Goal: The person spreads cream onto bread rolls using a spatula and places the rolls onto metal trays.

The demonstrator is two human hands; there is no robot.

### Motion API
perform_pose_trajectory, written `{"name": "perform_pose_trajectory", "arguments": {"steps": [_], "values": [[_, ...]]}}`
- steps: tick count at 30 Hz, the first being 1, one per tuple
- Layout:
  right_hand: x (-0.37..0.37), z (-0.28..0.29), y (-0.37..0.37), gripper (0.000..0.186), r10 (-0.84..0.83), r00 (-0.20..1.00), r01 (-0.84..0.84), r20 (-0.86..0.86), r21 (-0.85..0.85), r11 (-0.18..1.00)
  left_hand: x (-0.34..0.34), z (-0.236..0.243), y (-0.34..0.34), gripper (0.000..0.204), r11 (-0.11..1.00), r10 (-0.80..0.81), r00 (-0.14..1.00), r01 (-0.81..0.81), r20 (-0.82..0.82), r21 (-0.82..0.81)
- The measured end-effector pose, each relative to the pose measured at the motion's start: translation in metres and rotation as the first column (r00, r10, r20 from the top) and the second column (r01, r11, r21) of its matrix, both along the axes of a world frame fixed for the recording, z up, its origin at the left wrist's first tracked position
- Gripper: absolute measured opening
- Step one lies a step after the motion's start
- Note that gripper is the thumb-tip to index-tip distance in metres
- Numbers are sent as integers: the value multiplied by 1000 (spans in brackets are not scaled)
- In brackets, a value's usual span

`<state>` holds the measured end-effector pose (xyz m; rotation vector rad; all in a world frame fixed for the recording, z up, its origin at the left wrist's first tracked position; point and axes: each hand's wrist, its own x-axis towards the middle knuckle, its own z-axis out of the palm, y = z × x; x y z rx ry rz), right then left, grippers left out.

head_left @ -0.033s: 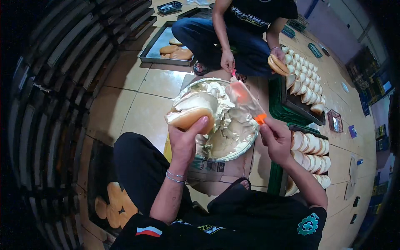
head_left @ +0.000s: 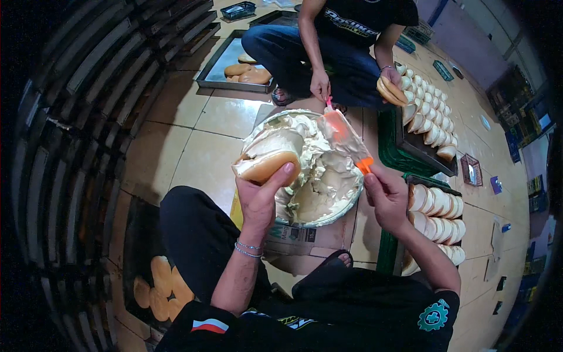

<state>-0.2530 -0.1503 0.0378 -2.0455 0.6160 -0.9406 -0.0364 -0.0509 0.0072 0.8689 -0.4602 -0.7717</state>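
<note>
My left hand (head_left: 260, 199) grips a split bread bun (head_left: 270, 167), whose pale inner side faces up with cream on it. The bun is held over the left side of a large round tub (head_left: 316, 224) of whipped cream (head_left: 319, 170). In my right hand (head_left: 387, 193) is an orange-handled spatula (head_left: 350, 144), its blade smeared with cream above the tub's right side. Beyond it, a co-worker's hand (head_left: 320, 85) holds a pink-handled spreader (head_left: 329, 107), partly overlapped by my spatula. The co-worker's other hand holds buns (head_left: 392, 92).
Green crates (head_left: 390, 144) on the right carry rows of filled buns (head_left: 431, 111), with more rows (head_left: 437, 208) nearer me. Plain buns lie on a dark tray (head_left: 135, 234) by my left knee and on a far metal tray (head_left: 226, 87). Stacked trays (head_left: 88, 117) line the left.
My right hand and spatula have shifted slightly left. The bun in my left hand is nearly still, tipped a little.
</note>
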Motion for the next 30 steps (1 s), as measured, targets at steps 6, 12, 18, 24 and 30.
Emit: {"name": "perform_pose_trajectory", "arguments": {"steps": [6, 12, 18, 24, 30], "values": [[18, 13, 24, 31, -60, 995, -12, 77, 706, 708, -5, -1, -3, 62, 974, 210, 845, -223, 491, -34], [22, 30, 35, 35, -1, 1000, -4, 6, 809, 587, -1, -12, -5, 65, 943, 309, 562, -286, 767, -171], [19, 28, 43, 31, 38, 997, 8, -74, 540, 842, -1, -2, -5, 60, 912, 344, 454, -370, 822, -177], [17, 24, 50, 28, 39, 987, -42, -154, -19, 999, 1, -2, -6, 58, 888, 360, 423, -428, 832, -166], [18, 21, 61, 35, 114, 967, -167, -228, -229, 959, 1, -4, -6, 57, 838, 385, 386, -528, 838, -142]]}}
